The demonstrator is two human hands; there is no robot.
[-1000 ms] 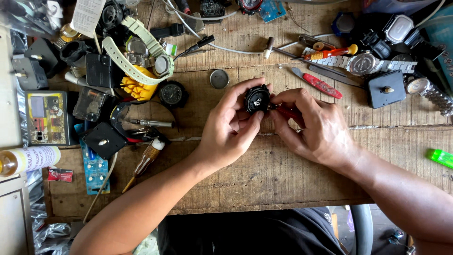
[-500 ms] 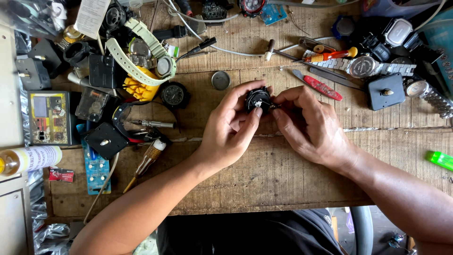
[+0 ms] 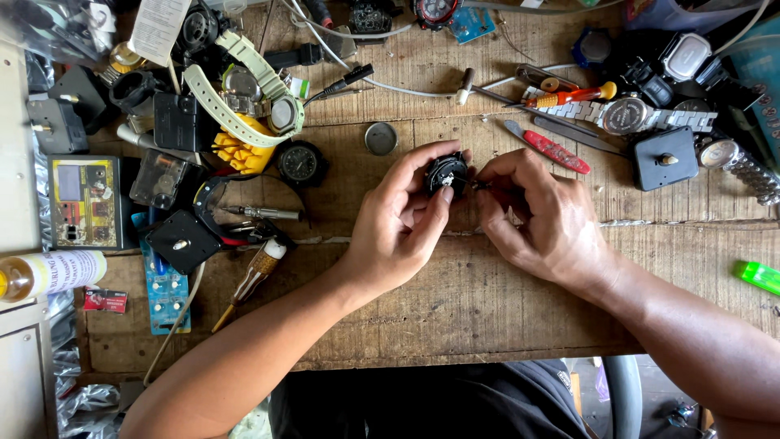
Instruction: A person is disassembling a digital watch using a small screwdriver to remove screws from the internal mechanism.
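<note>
Above the worn wooden workbench [image 3: 487, 301], the left hand [image 3: 398, 223] pinches a small round black watch case [image 3: 446, 172] between thumb and fingers. The right hand [image 3: 536, 215] pinches a thin metal tool [image 3: 479, 185] against the case's side. A red-handled screwdriver [image 3: 548, 147] lies just beyond.

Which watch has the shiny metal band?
The silver round watch at the upper right; its strap is metal links, while the pale green watch has a rubbery strap.

Even, soft daylight fills a sharp picture, with faint shadows, no glare and mild bending at the edges.
</note>
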